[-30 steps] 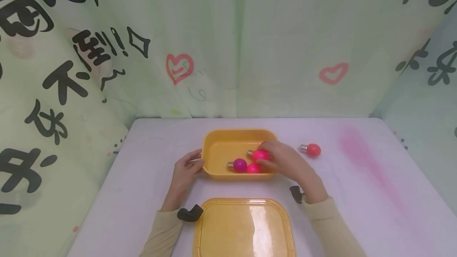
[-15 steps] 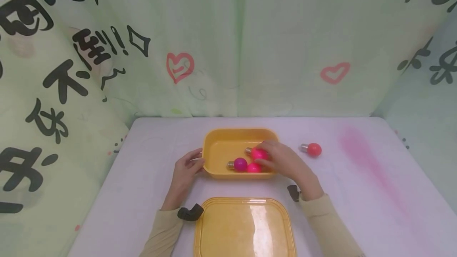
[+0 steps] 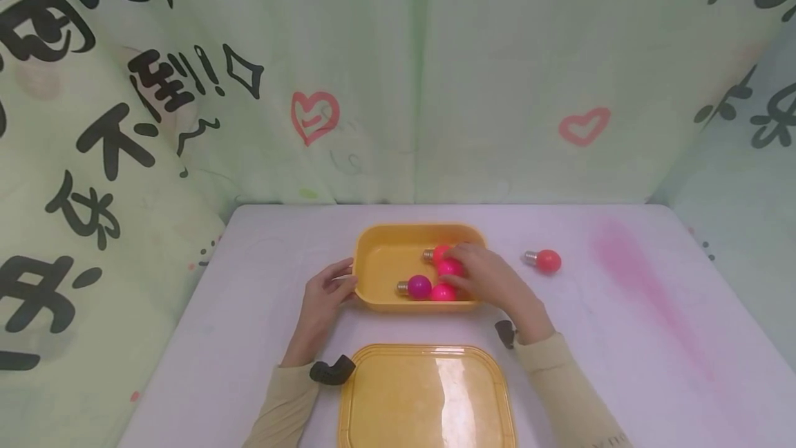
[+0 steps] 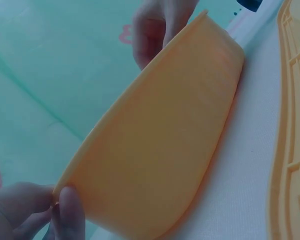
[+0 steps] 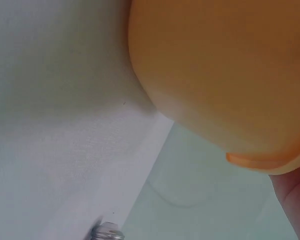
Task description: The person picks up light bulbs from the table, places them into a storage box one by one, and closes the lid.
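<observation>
A yellow plastic box stands on the table. At its left end my left hand pinches the rim; in the left wrist view the thumb lies against the outer wall. My right hand reaches over the right end, its fingers curled at a pink light bulb inside. Against that bulb lies another reddish-pink bulb, its metal base pointing left. Nearer the front wall are a purple bulb and a pink bulb. The right wrist view shows mostly the box's outer wall; the fingertips are hidden there.
A red bulb lies on the table right of the box; its metal base shows in the right wrist view. A yellow lid lies in front of the box. Behind the white table hangs a pale green curtain.
My right hand has shifted slightly left over the box. The bulbs under its fingers have moved, and a second bulb with its metal base now shows behind. The left hand has stayed in place.
</observation>
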The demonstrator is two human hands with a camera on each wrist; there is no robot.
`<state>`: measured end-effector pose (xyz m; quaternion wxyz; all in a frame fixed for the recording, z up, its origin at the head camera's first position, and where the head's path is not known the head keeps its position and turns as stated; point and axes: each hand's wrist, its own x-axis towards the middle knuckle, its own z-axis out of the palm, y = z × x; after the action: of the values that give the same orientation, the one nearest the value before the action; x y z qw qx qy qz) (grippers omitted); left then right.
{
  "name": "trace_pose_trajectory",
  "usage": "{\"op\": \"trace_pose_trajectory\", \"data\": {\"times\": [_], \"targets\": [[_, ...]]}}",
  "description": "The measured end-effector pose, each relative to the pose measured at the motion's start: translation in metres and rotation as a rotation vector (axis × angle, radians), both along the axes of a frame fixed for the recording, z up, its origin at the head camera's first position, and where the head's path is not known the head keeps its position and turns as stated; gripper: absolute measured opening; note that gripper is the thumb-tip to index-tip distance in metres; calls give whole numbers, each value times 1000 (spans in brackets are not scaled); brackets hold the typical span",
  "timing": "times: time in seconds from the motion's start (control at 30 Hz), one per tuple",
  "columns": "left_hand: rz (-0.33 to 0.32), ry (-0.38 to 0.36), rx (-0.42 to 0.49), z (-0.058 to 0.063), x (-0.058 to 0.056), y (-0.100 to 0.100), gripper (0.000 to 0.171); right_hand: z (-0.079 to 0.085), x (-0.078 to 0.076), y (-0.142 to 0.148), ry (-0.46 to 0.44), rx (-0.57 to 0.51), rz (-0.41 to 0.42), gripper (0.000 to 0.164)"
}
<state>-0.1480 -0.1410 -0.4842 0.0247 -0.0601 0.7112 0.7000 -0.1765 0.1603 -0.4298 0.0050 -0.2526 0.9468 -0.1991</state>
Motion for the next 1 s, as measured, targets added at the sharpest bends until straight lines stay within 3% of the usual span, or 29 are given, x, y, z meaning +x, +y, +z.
{"op": "trace_pose_trajectory", "data": {"times": [0.33,0.67,1.0], "targets": [[-8,5,18,0,0,0,43,-9,-8,-7,-23,-3,-29,43],[-10,13,-1,1,1,1,42,-11,-9,-9,-17,-20,2,48],[-14,7,-7,2,3,1,42,-4,-3,-1,-17,-12,-25,32]]}}
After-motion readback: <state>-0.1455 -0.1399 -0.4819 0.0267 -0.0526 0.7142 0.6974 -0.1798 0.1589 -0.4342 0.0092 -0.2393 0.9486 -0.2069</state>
